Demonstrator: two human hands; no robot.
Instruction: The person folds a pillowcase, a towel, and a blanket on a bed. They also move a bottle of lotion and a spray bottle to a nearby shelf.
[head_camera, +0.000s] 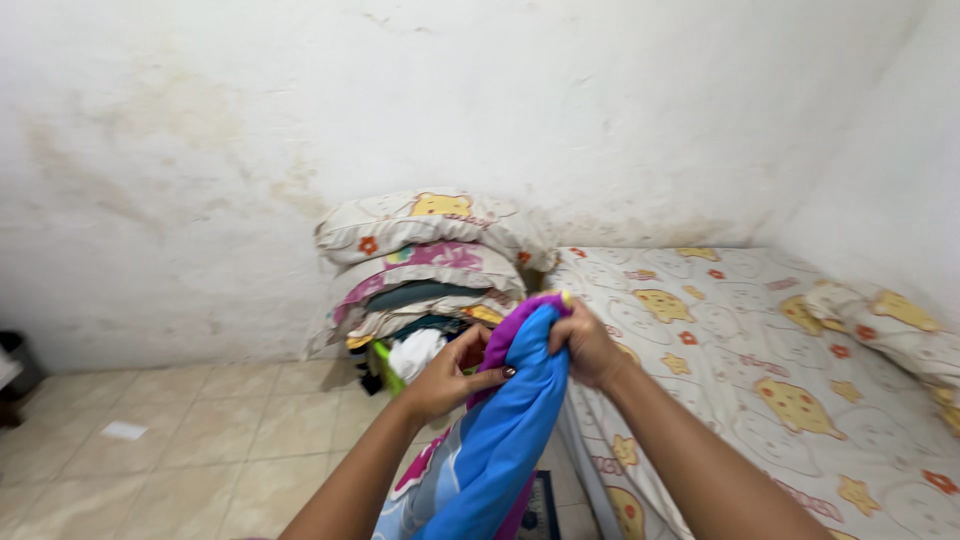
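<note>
Blue-and-purple cloth (500, 440) is shown bunched at its top, held above the floor (200, 430) beside the mattress (760, 380). The left hand (450, 380) and right hand (585, 345) are both closed on the gathered upper edge (the soft, light fabric is judged best gripped there). Its lower part is cut off by the frame. Behind, stacked pillows (430, 250) partly hide a clothes heap whose items cannot be made out.

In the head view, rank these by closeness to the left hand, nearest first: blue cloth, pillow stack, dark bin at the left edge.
From the left hand:
1. Blue cloth, gripped in it.
2. Pillow stack, just behind, against the wall.
3. Dark bin, far left on the floor.
</note>
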